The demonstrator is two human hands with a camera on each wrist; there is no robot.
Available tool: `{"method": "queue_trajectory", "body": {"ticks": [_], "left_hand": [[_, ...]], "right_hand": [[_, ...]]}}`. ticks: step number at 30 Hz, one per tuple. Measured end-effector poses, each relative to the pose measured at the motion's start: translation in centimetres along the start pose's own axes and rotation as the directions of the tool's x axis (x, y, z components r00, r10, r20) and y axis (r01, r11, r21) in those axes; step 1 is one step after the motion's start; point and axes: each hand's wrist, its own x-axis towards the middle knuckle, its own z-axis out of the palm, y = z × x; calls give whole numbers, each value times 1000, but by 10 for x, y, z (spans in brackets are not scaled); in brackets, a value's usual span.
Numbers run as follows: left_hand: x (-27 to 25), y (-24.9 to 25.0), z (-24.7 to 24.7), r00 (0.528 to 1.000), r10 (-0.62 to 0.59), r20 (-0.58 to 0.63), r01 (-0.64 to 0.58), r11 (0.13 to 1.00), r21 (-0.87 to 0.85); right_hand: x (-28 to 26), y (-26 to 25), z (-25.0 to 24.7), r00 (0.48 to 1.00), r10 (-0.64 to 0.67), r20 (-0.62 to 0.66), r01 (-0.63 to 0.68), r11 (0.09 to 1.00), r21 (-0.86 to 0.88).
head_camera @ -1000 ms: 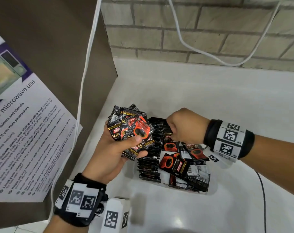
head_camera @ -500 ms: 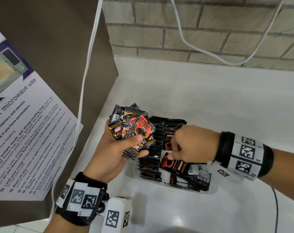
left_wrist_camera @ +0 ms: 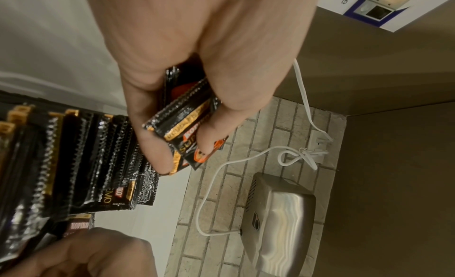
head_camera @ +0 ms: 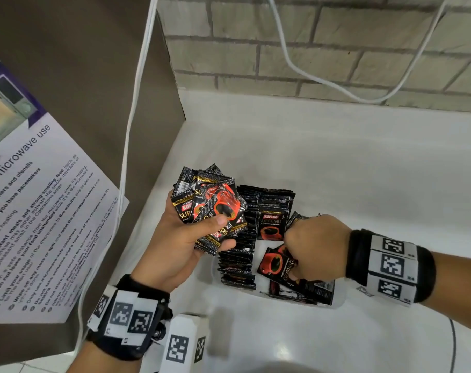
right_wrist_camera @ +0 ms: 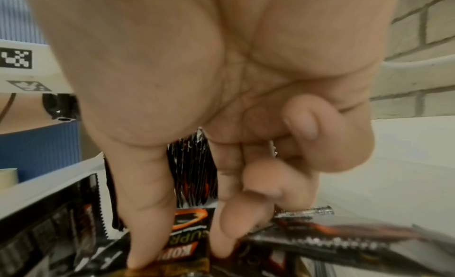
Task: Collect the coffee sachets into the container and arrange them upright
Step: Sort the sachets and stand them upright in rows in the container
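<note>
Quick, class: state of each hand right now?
Left hand: grips a bunch of coffee sachets.
Right hand: thumb and forefinger pinch one loose sachet in the container.

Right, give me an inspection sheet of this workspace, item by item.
Surface: white countertop, glossy, set in a corner.
Job's things: clear container on the counter holding a row of upright sachets at its left and loose sachets lying flat at its right.
Clutter: white tagged box at the near edge.
Hands: left hand grips a fanned bundle of sachets; right hand pinches a flat sachet in the container.
Cables: white cable down the side panel, another looping across the brick wall.
Surroundings: brick wall, brown side panel with a microwave-use notice, metal wall unit.
</note>
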Motion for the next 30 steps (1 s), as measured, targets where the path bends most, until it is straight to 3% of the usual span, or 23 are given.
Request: {"method": "queue_trajectory", "body": {"ticks": [6,10,15,19,23,26,30], "left_hand": [[-1,3,0,1000,-1,-11,1,1000,5],[-3,6,1,1000,12,-16,-12,1000,11],[-2,5,1,1000,7,-12,-7,1000,8],[-3,5,3,1000,12,-11,-12,1000,8],[-3,5,1,1000,10,-11,-10,1000,12],[-3,6,0,1000,18,-11,-17,1000,16],[-3,5,-2,1000,23,-10,-23,1000,13]], "right_hand": [[-3,10,-2,994,23,103,-37,990,137],[-11,23,-10,987,19,158,-76,928,364],[-15,37,-29,999,20,-34,3,810,586],[-9,41,-38,970,120,-210,71,689,721],[8,34,-31,955,135,-266,59,789,611],[16,26,-26,967,89,-240,52,848,527],[19,20,-23,964,65,-257,74,864,498]]}}
